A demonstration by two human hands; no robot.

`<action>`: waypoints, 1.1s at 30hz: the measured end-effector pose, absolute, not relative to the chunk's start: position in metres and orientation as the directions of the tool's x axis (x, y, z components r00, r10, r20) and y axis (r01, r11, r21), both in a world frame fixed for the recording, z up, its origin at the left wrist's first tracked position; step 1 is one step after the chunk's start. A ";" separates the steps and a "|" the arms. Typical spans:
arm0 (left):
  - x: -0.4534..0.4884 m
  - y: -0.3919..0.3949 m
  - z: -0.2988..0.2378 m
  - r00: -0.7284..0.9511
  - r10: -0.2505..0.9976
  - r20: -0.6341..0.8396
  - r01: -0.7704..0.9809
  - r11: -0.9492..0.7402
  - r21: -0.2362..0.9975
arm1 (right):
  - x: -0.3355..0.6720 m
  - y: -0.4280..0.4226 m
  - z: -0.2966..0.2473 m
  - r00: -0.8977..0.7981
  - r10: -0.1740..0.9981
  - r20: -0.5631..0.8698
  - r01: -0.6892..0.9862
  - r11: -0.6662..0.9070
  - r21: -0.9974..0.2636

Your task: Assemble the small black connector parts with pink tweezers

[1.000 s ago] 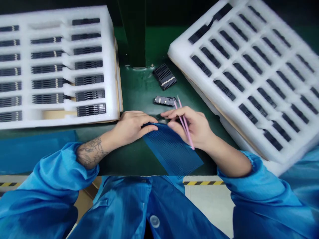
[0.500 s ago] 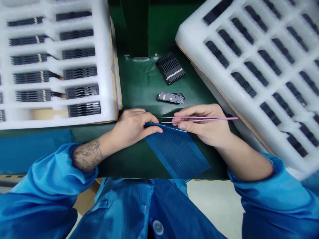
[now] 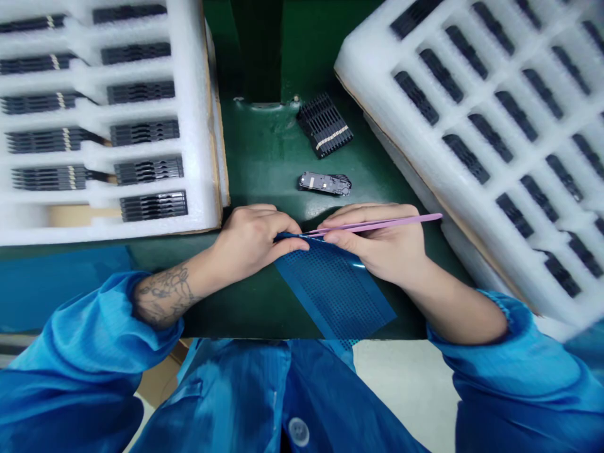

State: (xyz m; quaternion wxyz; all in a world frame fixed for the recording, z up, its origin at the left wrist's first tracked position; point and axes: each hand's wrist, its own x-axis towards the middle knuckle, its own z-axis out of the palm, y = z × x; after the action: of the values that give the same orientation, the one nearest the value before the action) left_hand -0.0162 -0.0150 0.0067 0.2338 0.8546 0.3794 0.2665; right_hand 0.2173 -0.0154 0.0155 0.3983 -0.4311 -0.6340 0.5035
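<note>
A blue dotted film sheet (image 3: 337, 292) lies on the green bench in front of me. My left hand (image 3: 255, 242) rests curled on the sheet's far left corner, fingertips pressing it down. My right hand (image 3: 382, 242) pinches pink tweezers (image 3: 377, 224), held nearly level, their tips meeting the sheet's top edge right beside my left fingertips. Just beyond the hands lies a small black component (image 3: 324, 183).
A white foam tray (image 3: 198, 126) with slots of black parts lies at the left. A second foam tray (image 3: 476, 157) lies tilted at the right. A stack of black parts (image 3: 325, 126) sits near a dark post (image 3: 257, 50) at the back.
My right hand swung the tweezers from pointing up-and-away to nearly level, and their prongs closed together at the sheet's edge. My left hand stayed in place.
</note>
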 end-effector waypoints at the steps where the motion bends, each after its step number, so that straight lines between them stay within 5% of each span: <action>1: -0.016 -0.015 0.007 0.568 0.774 0.280 0.523 -0.602 0.604 | 0.217 -0.015 0.015 -0.318 0.945 0.075 0.140 0.125 -0.982; 14: -0.016 -0.016 0.005 0.570 0.776 0.269 0.518 -0.594 0.616 | 0.216 -0.015 0.015 -0.290 0.955 0.056 0.141 0.101 -0.985; 22: -0.016 -0.018 0.022 0.751 0.572 0.330 0.582 -0.809 0.079 | 0.230 0.001 0.008 0.144 0.984 0.100 0.133 0.081 -0.988; 27: -0.013 -0.033 0.029 0.794 0.552 0.253 0.544 -0.832 0.108 | 0.230 0.008 0.007 0.163 0.981 0.101 0.160 0.075 -0.984; 33: -0.016 -0.058 0.036 0.925 0.317 0.208 0.309 -0.948 0.071 | 0.232 0.010 0.011 0.113 0.990 0.079 0.098 0.068 -0.993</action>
State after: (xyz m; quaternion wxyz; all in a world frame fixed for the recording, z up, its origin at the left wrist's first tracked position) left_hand -0.0163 -0.0581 0.0364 0.0186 0.9810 0.1594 0.1089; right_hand 0.2322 0.0098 0.0110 0.5223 -0.5327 -0.5111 0.4269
